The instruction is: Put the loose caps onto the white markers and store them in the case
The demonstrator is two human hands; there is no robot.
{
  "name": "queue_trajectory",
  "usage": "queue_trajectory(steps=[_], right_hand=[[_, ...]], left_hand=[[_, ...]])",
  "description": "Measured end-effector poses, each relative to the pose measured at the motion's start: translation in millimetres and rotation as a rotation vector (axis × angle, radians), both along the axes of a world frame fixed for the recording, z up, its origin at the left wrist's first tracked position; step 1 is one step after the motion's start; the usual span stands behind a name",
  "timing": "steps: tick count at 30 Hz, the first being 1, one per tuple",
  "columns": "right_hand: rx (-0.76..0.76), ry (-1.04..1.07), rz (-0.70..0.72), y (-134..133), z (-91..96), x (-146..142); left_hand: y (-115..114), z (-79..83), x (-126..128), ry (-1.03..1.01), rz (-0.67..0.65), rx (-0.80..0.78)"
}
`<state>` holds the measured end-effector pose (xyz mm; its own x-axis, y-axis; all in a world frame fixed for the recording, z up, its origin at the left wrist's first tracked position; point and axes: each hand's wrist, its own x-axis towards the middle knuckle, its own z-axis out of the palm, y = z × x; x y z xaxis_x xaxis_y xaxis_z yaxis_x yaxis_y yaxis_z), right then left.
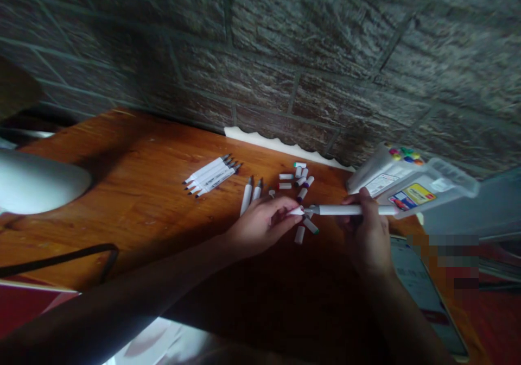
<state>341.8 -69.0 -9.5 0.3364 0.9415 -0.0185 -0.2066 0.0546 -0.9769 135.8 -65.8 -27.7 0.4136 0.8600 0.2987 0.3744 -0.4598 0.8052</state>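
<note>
Head cam: L hand (258, 225) pinches white cap (296, 211) at tip of marker (342, 210) gripped in R hand (369, 237); loose caps (285, 186) nearby, more markers (218, 180) to L on tbl (150, 191).

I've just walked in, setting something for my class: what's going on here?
At a brown wooden table, a person's right hand holds a slim white marker with a grey end. The left hand pinches a small white cap by that end; whether they touch is unclear. Loose white cylindrical caps, some with coloured ends, lie near the left hand, and a row of white markers with dark tips lies to the left. Beyond the right hand stands a clear plastic box of colourful-ended markers.
</note>
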Motion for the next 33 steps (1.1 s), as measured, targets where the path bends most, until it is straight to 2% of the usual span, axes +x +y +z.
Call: queue_trajectory(steps=[3,5,11,14,16,19,21,23,25,28,30,33], right_hand=[[0.023,-0.033,-0.038,1.2,-0.8,4.2],[0.007,-0.096,-0.009,1.3,-2.7,6.7],[-0.003,-0.241,0.231,-0.7,-3.8,8.2],[0.024,-0.25,0.314,0.5,0.1,5.2],[0.037,-0.21,0.267,2.4,1.9,3.2],[0.108,-0.151,0.105,4.3,3.1,3.8],[0.138,-0.201,0.109,3.7,3.9,7.3],[0.12,-0.343,0.258,1.3,4.7,12.1],[0.099,-0.537,0.464,-1.9,5.1,15.8],[0.131,-0.768,0.716,-6.7,3.3,16.1],[0.168,-0.828,0.786,-9.3,0.8,12.4],[0.164,-0.787,0.808,-12.5,-3.7,3.9]], left_hand=[[0.5,-1.7,-0.4,-0.027,-0.002,-0.007],[0.4,-3.0,-1.0,-0.011,-0.008,0.015],[0.3,-9.7,-5.9,0.017,-0.056,0.292],[0.4,-10.1,-7.2,0.037,-0.049,0.36],[0.1,-9.6,-6.7,0.064,-0.036,0.37],[-0.9,-9.3,-5.3,0.091,-0.035,0.378],[-1.9,-9.1,-4.9,0.093,-0.031,0.368],[-2.7,-8.3,-5.5,0.076,-0.006,0.311],[-3.1,-6.5,-6.5,0.056,0.028,0.213],[-4.0,-3.4,-7.1,0.057,0.067,0.1],[-5.6,-1.7,-5.9,0.068,0.059,0.08],[-9.0,0.8,-4.0,0.077,0.056,0.085]])
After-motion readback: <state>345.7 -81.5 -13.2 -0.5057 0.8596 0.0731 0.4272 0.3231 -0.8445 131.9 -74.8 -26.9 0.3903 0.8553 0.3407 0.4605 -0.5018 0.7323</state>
